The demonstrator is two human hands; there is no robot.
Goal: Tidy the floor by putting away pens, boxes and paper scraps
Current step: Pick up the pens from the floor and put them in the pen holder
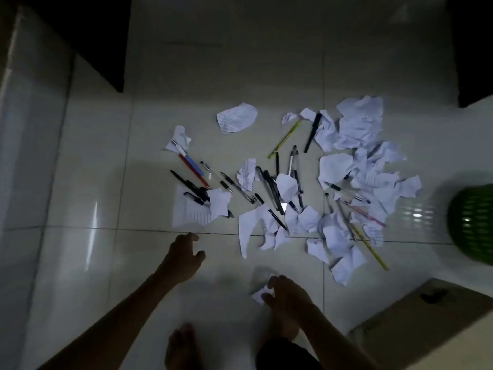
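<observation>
Currently: right hand [289,296] has its fingers curled round a crumpled scrap [259,292]. The scrap is at the fingertips, low over the floor [93,263], well left of the green basket [472,222] and nearer the camera than it. Contact with the tile can't be told because of blur.

Left hand [184,256] is further left of the basket. Its fingers are loosely bent, apart, and holding nothing. It hovers just short of a tile joint.

Main litter sits left of the basket, beyond both hands:
- The paper scraps [357,124] are densest on the basket side, and the nearest ones stop just short of its rim.
- The pens [272,190] are mostly mid-pile, crossed and overlapping, some partly under paper.
- A yellow pen [369,247] juts out of the pile's near edge, on the basket side.
- A lined sheet [192,212] lies at the edge far from the basket, with dark pens on it.

The basket is cut by the frame edge, so only part shows. A cardboard box [426,324] sits nearer the camera than the basket, apart from it.

Open tile:
- between the hands and the pile
- a wide strip on the pile's far-from-basket side, up to the white cabinet [29,116]
- beyond the pile, between the dark furniture [88,36] blocks

A bare foot [181,348] is at the bottom, left of the right forearm.
</observation>
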